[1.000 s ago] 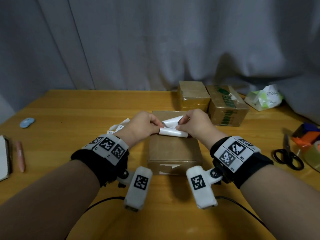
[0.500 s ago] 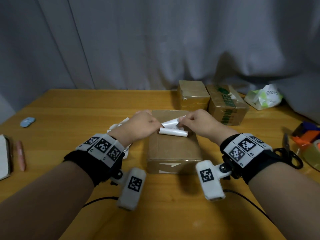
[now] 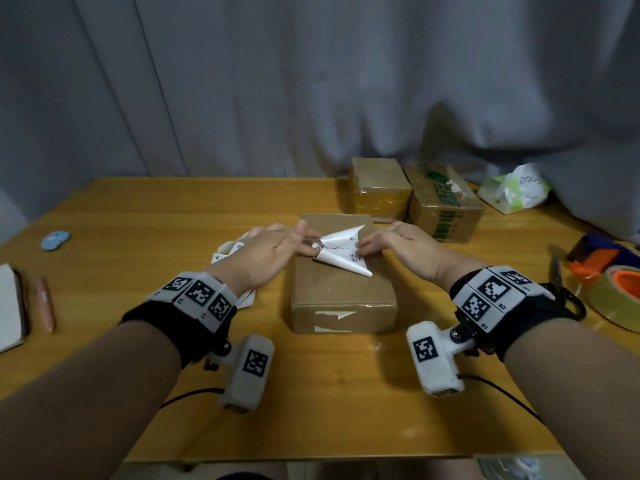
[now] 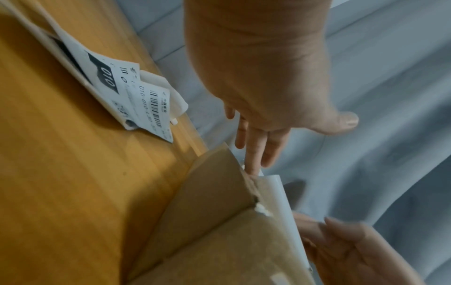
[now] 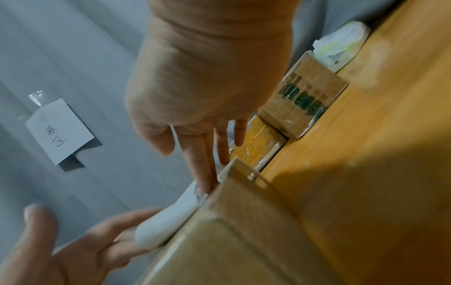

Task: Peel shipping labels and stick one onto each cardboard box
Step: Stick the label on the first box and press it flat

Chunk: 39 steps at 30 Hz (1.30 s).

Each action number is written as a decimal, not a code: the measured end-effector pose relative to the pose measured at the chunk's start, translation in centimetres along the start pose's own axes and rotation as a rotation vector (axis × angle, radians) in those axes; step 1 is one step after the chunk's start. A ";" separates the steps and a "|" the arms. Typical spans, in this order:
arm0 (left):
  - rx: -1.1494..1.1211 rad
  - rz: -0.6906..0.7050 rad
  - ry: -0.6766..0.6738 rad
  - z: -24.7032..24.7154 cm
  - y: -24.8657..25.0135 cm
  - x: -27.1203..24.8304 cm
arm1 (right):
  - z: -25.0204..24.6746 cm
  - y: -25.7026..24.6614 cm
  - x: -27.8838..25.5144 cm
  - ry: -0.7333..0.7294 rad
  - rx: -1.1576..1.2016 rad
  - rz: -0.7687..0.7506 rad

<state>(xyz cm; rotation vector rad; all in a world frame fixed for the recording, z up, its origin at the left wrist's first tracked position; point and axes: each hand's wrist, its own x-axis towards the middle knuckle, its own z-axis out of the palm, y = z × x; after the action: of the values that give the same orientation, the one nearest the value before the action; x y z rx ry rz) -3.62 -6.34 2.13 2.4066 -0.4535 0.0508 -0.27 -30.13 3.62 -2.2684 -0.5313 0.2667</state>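
Observation:
A brown cardboard box [image 3: 343,292] lies in the middle of the table. A white shipping label [image 3: 341,252] rests on its far top face, partly curled, with its near and far corners lifted. My left hand [image 3: 304,239] has straight fingers, the index tip touching the label's left curl and the thumb raised. My right hand [image 3: 367,244] presses its straight fingers on the label's right side. In the left wrist view the left fingertips [image 4: 253,164] meet the label [image 4: 280,208] at the box edge. In the right wrist view the right fingers [image 5: 202,173] press the label [image 5: 171,217].
Two more boxes [image 3: 379,188] [image 3: 445,206] stand behind the central one. A pile of labels [image 3: 235,251] lies left of it under my left wrist. Scissors [image 3: 557,282], a tape roll [image 3: 620,299], a tape dispenser [image 3: 595,254] and a tissue pack [image 3: 516,194] are right; a pen [image 3: 45,303] left.
The tightly rolled label has been spread out on the box top. Both hands went from pinching it to straight fingers laid on it, and drew slightly apart.

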 end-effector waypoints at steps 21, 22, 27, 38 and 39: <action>0.087 0.006 0.052 0.1 -2.0 0.1 | 0.9 -0.1 1.2 -0.076 -0.121 0.062; 0.095 -0.013 0.056 -0.2 -2.0 0.3 | 0.7 0.0 1.1 -0.061 -0.072 0.074; -0.084 -0.100 0.173 0.7 -0.4 1.5 | 1.6 -0.4 2.2 0.085 -0.105 -0.062; -0.312 -0.192 0.176 1.2 -0.5 0.0 | 3.5 -0.2 3.4 0.148 -0.198 -0.075; -0.312 -0.194 0.185 1.2 -0.5 0.1 | 3.7 -0.3 3.6 0.158 -0.202 -0.059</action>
<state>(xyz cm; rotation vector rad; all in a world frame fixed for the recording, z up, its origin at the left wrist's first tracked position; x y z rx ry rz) -3.50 -6.77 0.90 2.1032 -0.1293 0.1071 1.49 -25.89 1.26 -2.4382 -0.5622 0.0035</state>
